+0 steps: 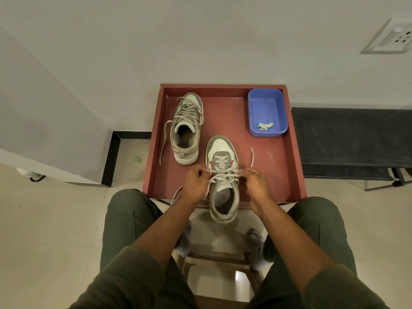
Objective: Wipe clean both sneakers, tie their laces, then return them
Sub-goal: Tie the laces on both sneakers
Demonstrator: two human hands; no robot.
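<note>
a red tray [287,166] is seen on a low stand before a seated person, with two grey-and-white sneakers on it. the near sneaker [223,175] lies between the two hands, toe pointed away, its heel projecting over the tray's near edge. the left hand [196,181] is held just left of the sneaker's lacing, its fingers curled and pinching the lace [219,175]; a loose length of the same lace is seen trailing down and left below this hand, past the tray edge. the right hand [254,180] is held just right of the lacing, fingers curled and pinched on the other side of the lace, from which a free end rises up and away beyond the fingertips. the lace is drawn taut across the tongue between the two sets of fingers. the far sneaker [186,128] stands well beyond the left hand's fingers, toe away, its laces loose and one end trailing down its left side on the tray floor. a blue tub [267,94] is placed in the tray's far right corner, well beyond the right hand's fingers, with a small crumpled wipe [265,126] lying inside at its near end. a wall socket [394,37] is noted at the upper right.
</note>
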